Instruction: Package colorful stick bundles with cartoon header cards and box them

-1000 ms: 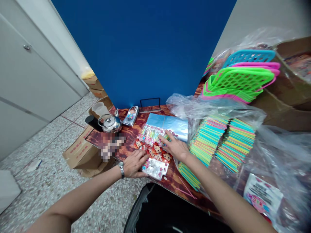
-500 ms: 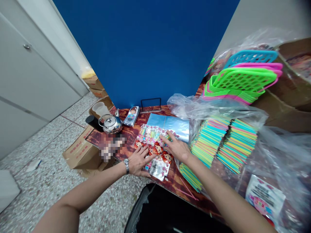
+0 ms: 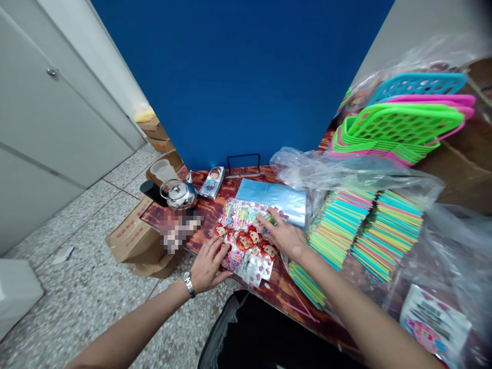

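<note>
My left hand [image 3: 209, 264], with a metal watch [image 3: 189, 284] on its wrist, lies at the table's front edge. Its fingers are apart, the tips touching the left side of several shiny printed packets [image 3: 246, 240] with red-haired cartoon figures. Over the upper right of these packets rests my right hand [image 3: 286, 237], fingers stretched out and spread. Beneath its fingertips, small coloured sticks show in part. Behind the packets lies a stack of light-blue foil sheets or bags [image 3: 251, 190]. Bundles of coloured plastic sticks [image 3: 334, 225] lie to the right of my right hand.
A steel kettle [image 3: 179, 196], a black cylinder [image 3: 152, 192] and a silver packet [image 3: 212, 182] stand at the left. Stacked plastic baskets [image 3: 407, 123] and clear plastic wrap [image 3: 300, 166] are on the right. A cardboard box [image 3: 130, 233] sits on the floor. A blue panel [image 3: 238, 82] rises behind.
My left hand has slid left and nearer to me, off the middle of the packets, uncovering more of them. My right hand stays over the packets. The view has shifted slightly.
</note>
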Motion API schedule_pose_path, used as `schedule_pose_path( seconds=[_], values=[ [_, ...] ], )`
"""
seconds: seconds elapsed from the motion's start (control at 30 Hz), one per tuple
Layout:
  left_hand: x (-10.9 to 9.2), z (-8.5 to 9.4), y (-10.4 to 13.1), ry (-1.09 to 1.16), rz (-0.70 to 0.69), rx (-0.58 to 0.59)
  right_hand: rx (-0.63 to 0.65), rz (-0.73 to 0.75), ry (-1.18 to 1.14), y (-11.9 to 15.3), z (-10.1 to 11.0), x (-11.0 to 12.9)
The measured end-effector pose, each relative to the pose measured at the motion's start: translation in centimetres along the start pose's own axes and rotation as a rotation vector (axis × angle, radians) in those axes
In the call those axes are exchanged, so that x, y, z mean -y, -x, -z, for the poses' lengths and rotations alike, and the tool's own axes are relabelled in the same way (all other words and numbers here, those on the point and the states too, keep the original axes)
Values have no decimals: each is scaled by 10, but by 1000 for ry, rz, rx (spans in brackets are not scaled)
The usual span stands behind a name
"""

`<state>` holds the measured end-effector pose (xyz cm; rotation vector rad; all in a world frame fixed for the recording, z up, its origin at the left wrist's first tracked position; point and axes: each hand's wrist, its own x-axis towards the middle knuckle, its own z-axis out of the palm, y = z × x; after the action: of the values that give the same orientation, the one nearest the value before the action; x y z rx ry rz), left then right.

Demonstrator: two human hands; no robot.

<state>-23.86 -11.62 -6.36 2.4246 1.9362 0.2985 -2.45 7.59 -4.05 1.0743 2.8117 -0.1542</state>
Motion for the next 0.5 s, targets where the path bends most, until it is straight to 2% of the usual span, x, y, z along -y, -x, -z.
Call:
schedule_pose_path(
  seconds=[0.23,0.5],
  values=[
    [7,1,-29,47,8,66,-10,-8,14,0,-6,-1],
    [14,-6,-39,100,-30,91,-17,4,3,-1,-5,-1]
  ],
)
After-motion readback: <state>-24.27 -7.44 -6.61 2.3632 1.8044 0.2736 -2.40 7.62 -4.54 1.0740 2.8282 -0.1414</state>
